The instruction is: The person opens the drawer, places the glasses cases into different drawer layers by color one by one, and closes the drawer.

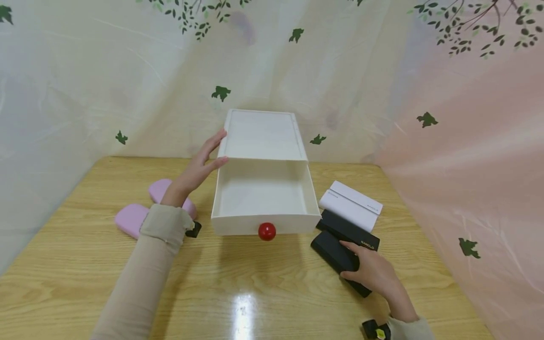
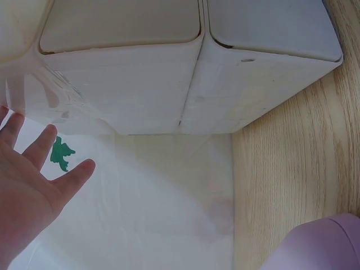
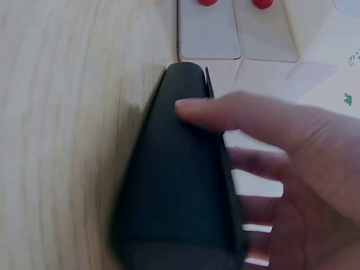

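A white drawer box stands at the back middle of the table, its top drawer pulled out. The drawer is bare inside and has a red round knob on its front. My left hand rests against the box's left side, fingers spread and fairly straight. At the right, my right hand grips the nearest black glasses case between thumb and fingers. In the right wrist view this dark case looks long, with a flap along one edge; its near end is blurred.
Beyond the held case lie another black case and a white flap case. Two lilac rounded objects, one in front and one behind, lie by my left forearm. A leaf-printed curtain hangs behind the table.
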### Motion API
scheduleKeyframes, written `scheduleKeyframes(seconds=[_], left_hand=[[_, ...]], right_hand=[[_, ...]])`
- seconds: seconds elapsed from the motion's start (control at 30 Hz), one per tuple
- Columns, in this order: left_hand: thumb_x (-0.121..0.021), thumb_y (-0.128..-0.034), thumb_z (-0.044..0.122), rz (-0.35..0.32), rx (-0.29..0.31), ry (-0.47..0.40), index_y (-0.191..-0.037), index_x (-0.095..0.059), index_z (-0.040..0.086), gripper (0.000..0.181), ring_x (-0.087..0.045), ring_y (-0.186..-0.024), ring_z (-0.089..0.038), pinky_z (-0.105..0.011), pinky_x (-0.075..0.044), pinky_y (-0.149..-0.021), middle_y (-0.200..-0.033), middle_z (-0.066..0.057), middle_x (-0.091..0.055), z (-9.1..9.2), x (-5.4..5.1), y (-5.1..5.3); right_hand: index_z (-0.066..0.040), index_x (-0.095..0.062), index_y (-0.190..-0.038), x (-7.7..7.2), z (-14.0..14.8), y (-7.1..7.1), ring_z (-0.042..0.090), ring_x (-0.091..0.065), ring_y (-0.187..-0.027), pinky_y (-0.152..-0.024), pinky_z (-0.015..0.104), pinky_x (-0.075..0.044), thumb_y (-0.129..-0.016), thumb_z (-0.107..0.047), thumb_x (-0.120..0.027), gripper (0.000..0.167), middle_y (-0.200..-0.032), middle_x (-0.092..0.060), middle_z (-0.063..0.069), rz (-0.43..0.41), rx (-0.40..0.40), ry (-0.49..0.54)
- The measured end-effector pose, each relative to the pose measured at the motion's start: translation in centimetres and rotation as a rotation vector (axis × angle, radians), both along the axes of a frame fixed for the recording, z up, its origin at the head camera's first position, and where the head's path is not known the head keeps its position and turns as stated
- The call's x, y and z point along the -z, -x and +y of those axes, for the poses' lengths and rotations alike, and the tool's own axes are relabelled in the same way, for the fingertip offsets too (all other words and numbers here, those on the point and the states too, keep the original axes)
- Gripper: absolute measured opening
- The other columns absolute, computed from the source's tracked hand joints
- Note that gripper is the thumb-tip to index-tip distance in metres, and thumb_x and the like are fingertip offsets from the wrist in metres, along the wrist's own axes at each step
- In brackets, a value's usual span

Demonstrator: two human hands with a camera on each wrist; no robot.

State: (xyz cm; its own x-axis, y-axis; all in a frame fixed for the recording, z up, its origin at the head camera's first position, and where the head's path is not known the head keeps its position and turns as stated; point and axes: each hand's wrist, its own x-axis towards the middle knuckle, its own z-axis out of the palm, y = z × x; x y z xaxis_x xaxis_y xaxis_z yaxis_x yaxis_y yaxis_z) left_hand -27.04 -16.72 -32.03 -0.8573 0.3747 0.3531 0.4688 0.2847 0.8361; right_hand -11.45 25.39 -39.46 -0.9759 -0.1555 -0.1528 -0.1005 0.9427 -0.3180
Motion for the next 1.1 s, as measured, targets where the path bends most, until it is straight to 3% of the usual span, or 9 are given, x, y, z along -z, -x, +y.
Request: scheduleKeyframes(seconds=[0.07,0.17,0.27,0.33,0.5,0.77,0.9,1.1], left_hand=[[-0.049,-0.0975,0.012,0.0,-0.001,-0.001,-0.156,-0.019,0.017,0.066,-0.013,-0.15,-0.029,-0.058,-0.008,-0.121,-0.165,-0.001,-0.01,0.0,0.0,0.0],[-0.049,-0.0975,0.012,0.002,-0.002,0.0,-0.156,-0.019,0.017,0.066,-0.013,-0.15,-0.029,-0.058,-0.009,-0.121,-0.165,-0.001,-0.01,0.0,0.0,0.0],[-0.049,-0.0974,0.013,0.004,-0.002,0.004,-0.156,-0.019,0.017,0.066,-0.014,-0.15,-0.029,-0.058,-0.009,-0.121,-0.165,-0.001,-0.01,0.0,0.0,-0.1],[-0.049,-0.0974,0.013,0.005,-0.002,0.006,-0.156,-0.019,0.017,0.066,-0.014,-0.15,-0.029,-0.058,-0.009,-0.121,-0.165,-0.001,-0.01,0.0,0.0,-0.1],[-0.049,-0.0973,0.014,-0.002,0.004,0.003,-0.156,-0.018,0.016,0.067,-0.013,-0.151,-0.03,-0.059,-0.008,-0.121,-0.165,-0.003,-0.009,0.1,-0.3,-0.4],[-0.051,-0.0975,0.019,0.007,0.007,-0.003,-0.156,-0.018,0.017,0.067,-0.013,-0.15,-0.03,-0.059,-0.009,-0.121,-0.165,-0.001,-0.009,-0.2,0.1,0.0],[-0.052,-0.0979,0.021,0.014,0.01,-0.008,-0.156,-0.019,0.017,0.067,-0.013,-0.15,-0.03,-0.058,-0.009,-0.121,-0.165,-0.002,-0.009,-0.2,0.2,0.0],[-0.052,-0.0983,0.02,0.018,0.008,-0.005,-0.156,-0.019,0.016,0.066,-0.013,-0.15,-0.031,-0.059,-0.009,-0.121,-0.165,-0.003,-0.009,-0.2,0.2,-0.1]], right_hand=[[-0.015,-0.054,-0.138,0.0,0.0,-0.1,0.024,-0.064,-0.08,-0.053,0.034,-0.047,-0.072,-0.033,-0.083,0.075,-0.121,-0.066,0.021,0.012,0.003,-0.006],[-0.017,-0.055,-0.137,-0.2,0.1,-0.2,0.016,-0.057,-0.071,-0.049,0.029,-0.041,-0.073,-0.033,-0.082,0.071,-0.12,-0.067,0.02,0.045,-0.012,-0.017],[-0.017,-0.055,-0.137,-0.8,0.3,-0.2,0.016,-0.055,-0.072,-0.05,0.028,-0.04,-0.074,-0.033,-0.081,0.07,-0.119,-0.067,0.02,0.076,-0.038,-0.009],[-0.018,-0.054,-0.138,-1.3,0.4,-0.2,0.015,-0.054,-0.068,-0.049,0.028,-0.039,-0.075,-0.033,-0.08,0.069,-0.104,-0.071,0.016,0.077,-0.044,-0.005],[-0.017,-0.052,-0.14,-2.8,0.4,-0.1,0.014,-0.047,-0.061,-0.048,0.027,-0.035,-0.078,-0.032,-0.076,0.068,-0.093,-0.071,0.013,0.111,-0.05,0.003],[-0.019,-0.049,-0.143,-6.3,0.5,0.0,0.013,-0.042,-0.056,-0.045,0.027,-0.032,-0.08,-0.033,-0.073,0.068,-0.112,-0.069,0.02,0.244,-0.061,-0.028],[-0.021,-0.044,-0.146,-8.4,0.5,0.0,0.009,-0.03,-0.045,-0.041,0.025,-0.027,-0.082,-0.03,-0.072,0.07,-0.084,-0.068,0.013,0.287,-0.073,-0.011],[-0.021,-0.041,-0.148,-11.5,0.4,0.3,0.008,-0.033,-0.039,-0.039,0.025,-0.029,-0.085,-0.032,-0.069,0.07,-0.089,-0.068,0.012,0.334,-0.087,-0.013]])
